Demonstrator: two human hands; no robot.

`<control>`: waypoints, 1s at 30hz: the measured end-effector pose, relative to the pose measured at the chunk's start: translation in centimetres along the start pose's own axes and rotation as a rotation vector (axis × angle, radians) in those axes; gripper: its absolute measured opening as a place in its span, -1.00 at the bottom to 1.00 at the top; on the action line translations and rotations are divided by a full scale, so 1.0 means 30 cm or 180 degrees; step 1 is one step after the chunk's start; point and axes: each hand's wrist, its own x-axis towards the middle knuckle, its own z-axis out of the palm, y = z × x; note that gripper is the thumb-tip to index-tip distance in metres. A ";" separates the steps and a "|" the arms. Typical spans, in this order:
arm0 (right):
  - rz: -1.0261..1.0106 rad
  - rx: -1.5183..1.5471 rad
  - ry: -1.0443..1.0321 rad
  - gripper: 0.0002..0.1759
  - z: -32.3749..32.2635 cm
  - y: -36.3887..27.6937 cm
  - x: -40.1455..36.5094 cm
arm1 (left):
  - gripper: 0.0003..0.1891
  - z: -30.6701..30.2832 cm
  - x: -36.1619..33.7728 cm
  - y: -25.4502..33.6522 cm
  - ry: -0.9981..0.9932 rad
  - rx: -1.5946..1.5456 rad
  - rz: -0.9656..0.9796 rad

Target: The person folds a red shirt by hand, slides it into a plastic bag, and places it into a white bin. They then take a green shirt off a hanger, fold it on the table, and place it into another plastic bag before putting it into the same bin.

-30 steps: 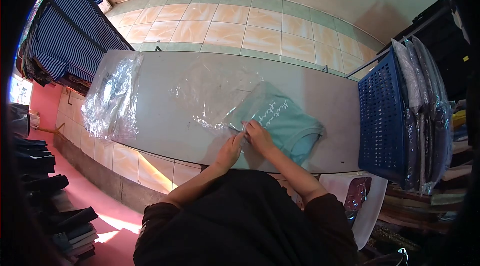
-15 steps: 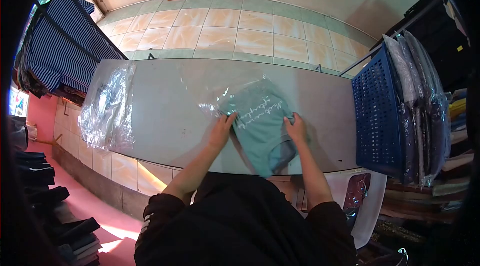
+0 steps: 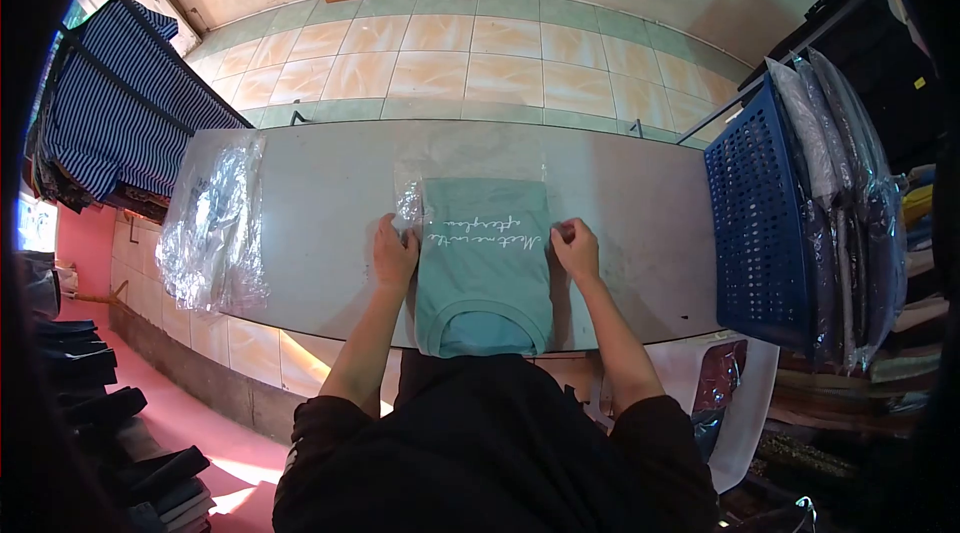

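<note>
A folded mint-green T-shirt with white lettering lies flat on the table, its neckline towards me. Clear plastic bag shows past its far end, and the shirt appears to be inside. My left hand rests along the left edge of the shirt and bag, with thumb and fingers apart. On the opposite side, my right hand has its fingers curled in a pinch at the bag's right edge. The exact contact of the fingertips with the thin plastic is hard to see.
A pile of clear plastic bags lies at the left end of the grey table. At the right end stands a blue basket with bagged garments. Striped clothes hang at left; a white bin sits below the table.
The shirt in its bag has turned from a tilt to straight in front of me and moved slightly left. My left hand has shifted left with its fingers spreading; the right moved slightly left.
</note>
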 end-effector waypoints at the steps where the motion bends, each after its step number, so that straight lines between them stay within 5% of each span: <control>1: -0.0023 0.0011 -0.0006 -0.66 0.015 -0.009 0.032 | -0.76 0.001 0.006 -0.006 -0.0152 0.0305 -0.0030; 10: -0.0462 -0.0795 -0.0094 -0.84 0.043 0.022 -0.050 | -0.76 -0.068 -0.073 -0.012 -0.0677 0.0573 -0.0290; 15: -0.0753 -0.0628 -0.0347 -0.79 -0.074 0.099 -0.378 | -0.76 -0.183 -0.265 -0.046 -0.0975 0.0680 0.0420; 20: -0.0158 0.0373 -0.0865 -0.87 -0.142 0.152 -0.585 | -0.82 -0.275 -0.381 -0.070 -0.1595 0.0321 0.0430; 23: 0.0618 0.0630 -0.1087 -0.96 -0.122 0.067 -0.569 | -0.85 -0.250 -0.384 0.033 -0.1402 -0.0586 -0.0391; 28: -0.0231 0.0471 -0.0287 -0.97 0.040 -0.005 -0.416 | -0.82 -0.042 -0.310 0.046 -0.1371 -0.0917 -0.0425; 30: -0.0096 0.0520 -0.0007 -0.95 0.059 0.002 -0.317 | -0.82 -0.009 -0.214 0.065 -0.1030 -0.0703 -0.0456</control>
